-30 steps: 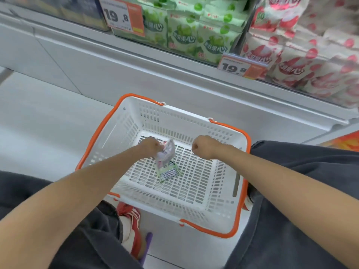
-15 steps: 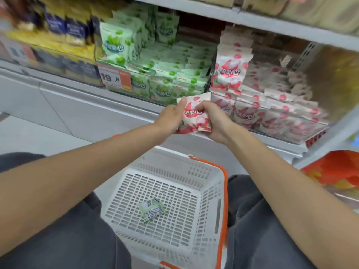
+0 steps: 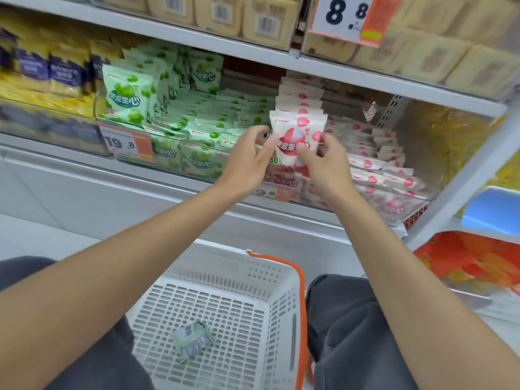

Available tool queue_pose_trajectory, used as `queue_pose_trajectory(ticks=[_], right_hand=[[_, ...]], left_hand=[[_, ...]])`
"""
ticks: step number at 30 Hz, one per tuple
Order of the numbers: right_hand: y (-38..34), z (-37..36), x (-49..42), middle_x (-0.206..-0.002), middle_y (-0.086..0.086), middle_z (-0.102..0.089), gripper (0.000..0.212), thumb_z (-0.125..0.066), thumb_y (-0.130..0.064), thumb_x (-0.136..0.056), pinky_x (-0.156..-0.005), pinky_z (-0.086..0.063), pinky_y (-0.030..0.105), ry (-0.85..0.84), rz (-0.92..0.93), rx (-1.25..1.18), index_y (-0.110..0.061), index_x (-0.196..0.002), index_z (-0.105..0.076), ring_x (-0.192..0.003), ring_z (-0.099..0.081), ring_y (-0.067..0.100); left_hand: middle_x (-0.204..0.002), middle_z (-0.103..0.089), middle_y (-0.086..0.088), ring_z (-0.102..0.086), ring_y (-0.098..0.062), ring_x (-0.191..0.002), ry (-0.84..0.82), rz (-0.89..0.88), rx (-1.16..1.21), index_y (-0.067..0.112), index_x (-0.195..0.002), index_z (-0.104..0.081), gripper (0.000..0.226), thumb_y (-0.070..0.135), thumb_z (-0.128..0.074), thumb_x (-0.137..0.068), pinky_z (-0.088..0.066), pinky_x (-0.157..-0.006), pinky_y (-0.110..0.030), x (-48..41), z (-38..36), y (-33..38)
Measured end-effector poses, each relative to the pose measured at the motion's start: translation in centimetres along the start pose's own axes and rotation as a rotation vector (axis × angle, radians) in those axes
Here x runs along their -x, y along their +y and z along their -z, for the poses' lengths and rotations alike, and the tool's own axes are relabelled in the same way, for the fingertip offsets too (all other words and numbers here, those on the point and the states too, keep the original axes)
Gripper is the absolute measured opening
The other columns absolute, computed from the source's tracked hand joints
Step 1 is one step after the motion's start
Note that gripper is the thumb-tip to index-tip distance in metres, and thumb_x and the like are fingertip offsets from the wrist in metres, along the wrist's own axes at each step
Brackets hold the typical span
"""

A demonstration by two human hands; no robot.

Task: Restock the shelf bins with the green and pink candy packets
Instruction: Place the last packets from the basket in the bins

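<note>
A pink candy packet (image 3: 295,130) stands upright at the front of the pink bin (image 3: 394,209), in front of a row of standing pink packets. My left hand (image 3: 250,159) pinches its left edge and my right hand (image 3: 323,161) pinches its right side. The green bin (image 3: 168,153) to the left holds several green packets, one standing at the front left (image 3: 128,97). One green packet (image 3: 194,340) lies back side up on the floor of the white basket (image 3: 281,319) below my arms.
A white shelf board (image 3: 253,54) runs just above the bins, with beige packs and a price tag (image 3: 349,18) on it. Yellow and purple packs (image 3: 47,74) fill the bin to the left. Orange bags (image 3: 464,263) lie at lower right.
Both hands carried the pink packet up from above the basket into the pink bin, where it stands upright. The camera view tilted up toward the shelf.
</note>
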State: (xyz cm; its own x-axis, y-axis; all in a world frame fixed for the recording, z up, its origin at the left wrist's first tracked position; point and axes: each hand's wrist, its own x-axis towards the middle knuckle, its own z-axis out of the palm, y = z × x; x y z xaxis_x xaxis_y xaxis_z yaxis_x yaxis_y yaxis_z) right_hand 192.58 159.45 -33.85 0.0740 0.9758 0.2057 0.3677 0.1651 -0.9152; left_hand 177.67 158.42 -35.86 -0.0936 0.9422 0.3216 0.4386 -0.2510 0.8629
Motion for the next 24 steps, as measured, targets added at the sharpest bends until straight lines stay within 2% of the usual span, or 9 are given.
queue_pose_trajectory(ticks=[2, 6, 9, 12, 15, 18, 21, 24], right_hand=[[0.2, 0.5, -1.2, -0.102, -0.001, -0.069, 0.022, -0.058, -0.025, -0.095, -0.077, -0.054, 0.027, 0.094, 0.039, 0.035, -0.014, -0.113, -0.060, -0.092, -0.066, 0.012], [1.6, -0.8, -2.4, -0.106, 0.005, -0.065, 0.026, -0.054, -0.031, -0.096, -0.083, -0.049, 0.034, 0.076, 0.047, 0.174, -0.011, -0.110, -0.062, -0.099, -0.061, 0.022], [2.4, -1.3, -2.4, -0.109, 0.002, -0.058, 0.029, -0.054, -0.039, -0.095, -0.088, -0.045, 0.035, 0.124, 0.114, 0.365, -0.013, -0.104, -0.063, -0.099, -0.053, 0.017], [2.1, -1.3, -2.3, -0.099, -0.002, -0.065, 0.019, -0.063, -0.035, -0.091, -0.082, -0.052, 0.039, 0.165, 0.121, 0.204, -0.019, -0.100, -0.062, -0.092, -0.060, 0.017], [1.2, -1.0, -2.2, -0.106, -0.005, -0.067, 0.030, -0.069, -0.032, -0.089, -0.082, -0.053, 0.028, 0.190, 0.120, 0.158, -0.018, -0.115, -0.063, -0.095, -0.063, 0.011], [0.6, 0.0, -2.3, -0.091, -0.011, -0.067, 0.022, -0.071, -0.025, -0.087, -0.072, -0.055, 0.024, 0.132, 0.077, 0.124, -0.023, -0.108, -0.064, -0.081, -0.064, 0.003], [0.7, 0.9, -2.6, -0.078, -0.013, -0.062, 0.033, -0.073, -0.008, -0.080, -0.061, -0.050, 0.023, 0.002, 0.029, 0.231, -0.020, -0.110, -0.067, -0.073, -0.061, 0.003], [1.4, 0.8, -2.4, -0.069, -0.012, -0.056, 0.030, -0.067, -0.002, -0.082, -0.054, -0.039, 0.017, 0.012, 0.088, 0.390, -0.015, -0.109, -0.066, -0.062, -0.054, 0.002]], left_hand=[[-0.127, -0.054, 0.004, -0.052, -0.007, -0.102, -0.011, -0.042, -0.079, 0.017, -0.141, -0.047, 0.041, 0.033, -0.044, -0.103, -0.044, -0.088, -0.022, -1.0, 0.4, 0.1], [-0.133, -0.051, -0.002, -0.049, -0.016, -0.118, -0.044, -0.078, -0.182, 0.018, -0.140, -0.051, 0.040, 0.024, -0.052, -0.100, -0.039, -0.108, -0.037, -1.7, 0.1, -1.2], [-0.136, -0.045, 0.001, -0.042, -0.016, -0.126, -0.084, -0.090, -0.256, 0.019, -0.145, -0.046, 0.048, 0.024, -0.057, -0.098, -0.033, -0.113, -0.034, -1.3, -0.7, -1.9], [-0.135, -0.044, 0.002, -0.043, -0.013, -0.126, -0.017, -0.102, -0.254, 0.020, -0.144, -0.046, 0.049, 0.022, -0.059, -0.097, -0.033, -0.112, -0.028, -1.1, -1.1, -1.9], [-0.133, -0.045, 0.002, -0.049, -0.015, -0.118, 0.030, -0.106, -0.242, 0.022, -0.141, -0.047, 0.049, 0.021, -0.062, -0.095, -0.038, -0.107, -0.029, -0.9, -1.2, -1.9], [-0.134, -0.046, 0.003, -0.049, -0.014, -0.118, 0.035, -0.116, -0.266, 0.024, -0.140, -0.045, 0.052, 0.023, -0.066, -0.092, -0.042, -0.103, -0.030, -0.9, -1.3, -1.9], [-0.132, -0.048, 0.002, -0.050, -0.015, -0.116, 0.050, -0.124, -0.271, 0.026, -0.134, -0.048, 0.048, 0.023, -0.068, -0.090, -0.044, -0.101, -0.033, -1.0, -1.4, -1.9], [-0.131, -0.048, 0.003, -0.050, -0.014, -0.116, 0.066, -0.139, -0.287, 0.026, -0.131, -0.049, 0.044, 0.023, -0.067, -0.091, -0.045, -0.099, -0.031, -1.0, -1.5, -2.0]])
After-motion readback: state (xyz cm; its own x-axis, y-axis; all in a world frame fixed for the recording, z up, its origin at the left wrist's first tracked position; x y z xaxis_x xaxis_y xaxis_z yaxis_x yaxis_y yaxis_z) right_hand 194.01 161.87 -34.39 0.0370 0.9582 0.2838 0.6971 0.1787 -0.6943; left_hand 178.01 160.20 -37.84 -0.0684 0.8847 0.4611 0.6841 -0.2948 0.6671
